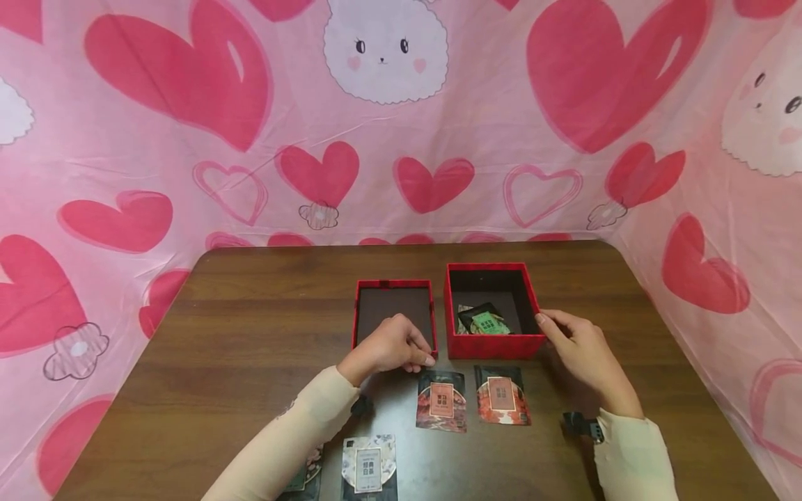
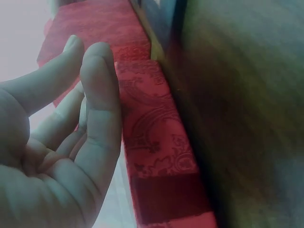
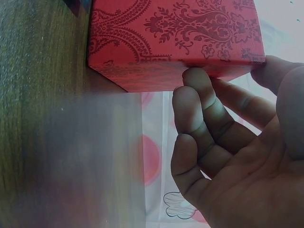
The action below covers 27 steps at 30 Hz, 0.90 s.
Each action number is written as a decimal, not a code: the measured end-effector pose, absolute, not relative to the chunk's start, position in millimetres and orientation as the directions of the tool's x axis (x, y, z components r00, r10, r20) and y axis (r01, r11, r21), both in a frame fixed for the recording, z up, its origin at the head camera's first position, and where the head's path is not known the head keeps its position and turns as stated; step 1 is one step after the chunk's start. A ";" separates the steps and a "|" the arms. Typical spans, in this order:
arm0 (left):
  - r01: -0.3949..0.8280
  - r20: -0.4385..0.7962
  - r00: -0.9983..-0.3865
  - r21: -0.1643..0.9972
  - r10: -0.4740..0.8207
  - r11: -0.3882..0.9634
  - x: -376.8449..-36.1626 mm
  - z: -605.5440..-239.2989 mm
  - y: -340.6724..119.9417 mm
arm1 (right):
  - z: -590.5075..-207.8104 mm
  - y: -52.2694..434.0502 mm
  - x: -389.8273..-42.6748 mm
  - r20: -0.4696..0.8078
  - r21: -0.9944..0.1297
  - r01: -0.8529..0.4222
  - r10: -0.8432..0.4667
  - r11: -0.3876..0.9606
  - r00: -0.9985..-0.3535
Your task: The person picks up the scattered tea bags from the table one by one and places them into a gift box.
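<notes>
A deep red patterned box [image 1: 495, 346] with a dark inside stands at the table's right; sachets, one with a green label [image 1: 486, 322], lie in it. My right hand [image 1: 585, 348] holds the box's right wall, thumb at the rim and fingers against the outer side [image 3: 204, 80]. To the left lies a shallow red lid [image 1: 391, 313], dark inside facing up. At its near right corner is my left hand [image 1: 395, 344], thumb and forefinger close together with nothing seen between them; the index finger [image 2: 100, 85] lies beside the lid's patterned side [image 2: 152, 118].
Two sachets with orange-red labels, one left [image 1: 441, 402] and one right [image 1: 502, 395], lie in front of the box. A pale floral sachet [image 1: 368, 466] and a dark green one [image 1: 307, 476], partly behind my left sleeve, lie nearer. Pink heart-print cloth [image 1: 438, 125] hangs around the wooden table [image 1: 250, 334].
</notes>
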<state>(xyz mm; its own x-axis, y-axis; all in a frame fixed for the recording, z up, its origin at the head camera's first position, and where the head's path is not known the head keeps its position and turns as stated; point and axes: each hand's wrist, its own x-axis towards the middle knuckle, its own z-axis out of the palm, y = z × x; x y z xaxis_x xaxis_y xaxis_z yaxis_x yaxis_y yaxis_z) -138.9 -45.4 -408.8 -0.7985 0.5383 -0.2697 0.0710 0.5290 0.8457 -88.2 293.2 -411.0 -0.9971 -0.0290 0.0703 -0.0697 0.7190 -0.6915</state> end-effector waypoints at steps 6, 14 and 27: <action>0.202 -0.199 -0.825 0.770 0.528 0.606 -127.6 -412.6 -42.7 | -411.5 293.0 -88.4 0.076 -0.692 -0.076 -0.032 0.718 -0.997; 0.474 -0.037 -0.825 0.499 0.564 0.726 -110.2 -421.0 -33.5 | -410.8 292.1 -87.6 0.070 -0.697 -0.071 -0.031 0.713 -0.997; 0.527 -0.007 -0.834 0.287 0.552 0.800 -94.2 -431.7 -22.7 | -411.2 292.6 -86.9 0.084 -0.694 -0.074 -0.021 0.716 -0.996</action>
<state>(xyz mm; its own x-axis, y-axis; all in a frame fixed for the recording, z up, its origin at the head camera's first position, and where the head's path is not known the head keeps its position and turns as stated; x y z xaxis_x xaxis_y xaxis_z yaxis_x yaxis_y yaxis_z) -94.2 -22.7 -431.7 -0.8339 0.5518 -0.0071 0.5269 0.7999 0.2874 -86.9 292.6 -411.2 -0.9962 -0.0209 0.0843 -0.0738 0.7158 -0.6944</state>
